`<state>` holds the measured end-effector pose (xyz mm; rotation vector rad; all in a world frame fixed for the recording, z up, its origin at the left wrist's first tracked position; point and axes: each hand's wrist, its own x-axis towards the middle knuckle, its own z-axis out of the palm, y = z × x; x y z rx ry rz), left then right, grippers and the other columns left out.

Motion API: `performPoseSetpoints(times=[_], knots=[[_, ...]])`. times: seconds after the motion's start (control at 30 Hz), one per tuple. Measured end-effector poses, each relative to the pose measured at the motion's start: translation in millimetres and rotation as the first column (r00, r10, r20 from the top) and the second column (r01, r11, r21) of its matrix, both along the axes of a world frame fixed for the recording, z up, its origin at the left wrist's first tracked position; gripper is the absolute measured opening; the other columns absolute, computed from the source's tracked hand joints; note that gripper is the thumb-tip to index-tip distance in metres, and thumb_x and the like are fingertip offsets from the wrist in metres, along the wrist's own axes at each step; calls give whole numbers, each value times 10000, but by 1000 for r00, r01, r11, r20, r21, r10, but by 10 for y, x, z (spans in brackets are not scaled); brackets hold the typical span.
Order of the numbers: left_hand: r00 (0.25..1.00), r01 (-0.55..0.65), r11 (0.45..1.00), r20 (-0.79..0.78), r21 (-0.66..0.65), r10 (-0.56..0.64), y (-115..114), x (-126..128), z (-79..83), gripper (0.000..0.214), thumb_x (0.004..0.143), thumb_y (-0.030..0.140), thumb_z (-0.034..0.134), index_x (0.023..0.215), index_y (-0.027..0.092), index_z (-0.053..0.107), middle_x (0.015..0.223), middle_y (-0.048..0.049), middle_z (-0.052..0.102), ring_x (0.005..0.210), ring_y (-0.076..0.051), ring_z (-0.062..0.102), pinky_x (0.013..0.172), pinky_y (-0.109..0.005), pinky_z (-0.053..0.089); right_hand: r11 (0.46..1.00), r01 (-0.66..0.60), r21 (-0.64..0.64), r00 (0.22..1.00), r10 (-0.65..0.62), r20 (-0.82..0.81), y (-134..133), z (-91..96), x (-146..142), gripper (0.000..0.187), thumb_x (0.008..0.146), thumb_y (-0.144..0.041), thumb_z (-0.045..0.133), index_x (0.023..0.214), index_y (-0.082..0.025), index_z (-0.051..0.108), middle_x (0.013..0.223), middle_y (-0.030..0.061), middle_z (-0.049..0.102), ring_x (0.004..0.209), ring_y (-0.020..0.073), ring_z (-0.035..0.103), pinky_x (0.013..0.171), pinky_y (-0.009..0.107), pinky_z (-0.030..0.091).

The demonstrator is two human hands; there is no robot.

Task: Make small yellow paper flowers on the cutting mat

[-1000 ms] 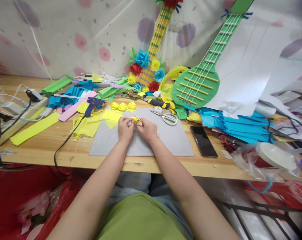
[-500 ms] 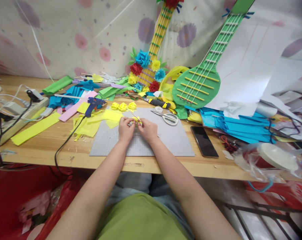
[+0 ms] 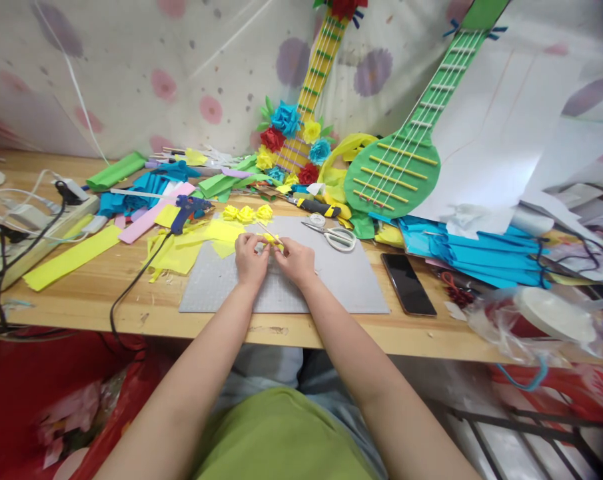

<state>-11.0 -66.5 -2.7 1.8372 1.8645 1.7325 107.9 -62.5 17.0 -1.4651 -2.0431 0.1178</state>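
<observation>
My left hand [image 3: 251,260] and my right hand [image 3: 297,259] meet over the grey cutting mat [image 3: 221,290], fingertips pinched close together. Between them is a small piece of yellow crepe paper [image 3: 272,238], mostly hidden by the fingers. A thin wooden stick [image 3: 265,230] slants out from my right hand, up and to the left across the paper. Just beyond the hands sit several yellow paper flowers [image 3: 246,213] in a row. Flat yellow paper [image 3: 224,231] lies to the left of my left hand. White-handled scissors [image 3: 340,239] rest at the mat's right.
A blue glue gun [image 3: 184,212] with a black cord stands left, near paper strips and a power strip [image 3: 41,230]. A phone [image 3: 408,283] lies right of the mat. Behind stand a green paper instrument [image 3: 394,173] and a flower-covered yellow one [image 3: 321,67]. A utility knife [image 3: 316,207] lies behind.
The stick and the fingers of both hands have shifted very slightly at the yellow paper. Everything else on the table lies as before.
</observation>
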Motion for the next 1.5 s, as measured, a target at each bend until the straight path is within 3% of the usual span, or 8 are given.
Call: performPoseSetpoints(times=[0.23,0.47,0.9,1.5], knots=[[996,18,1000,-82,-5,-18,17,17,-21,109,691,206,574,759,200,658,790,-47,498,797,-166,443,660,-290,412,1000,5,-14,1000,-6,-12,15,3,-1,240,795,-327,431,957,-257,594,754,-28,648,661,111,563,571,214,298],[995,101,994,6,-53,-100,9,38,-6,139,687,215,568,783,186,664,783,-49,503,788,-151,454,568,-244,414,999,32,-35,999,-32,13,11,14,10,257,809,-347,411,975,-254,584,774,-20,645,688,115,561,578,216,297],[986,158,979,69,-131,-150,7,17,0,136,727,245,537,761,187,655,803,-45,507,811,-151,472,650,-270,423,998,53,-43,998,-54,-31,7,20,-6,258,774,-361,444,980,-258,559,758,-32,643,654,121,561,569,215,302],[999,39,996,6,-77,-38,-1,51,12,154,658,241,601,793,195,660,790,-44,502,772,-159,457,638,-278,411,997,47,-62,997,-43,62,20,3,-2,220,805,-329,407,932,-238,563,811,-6,645,714,128,570,581,217,303]])
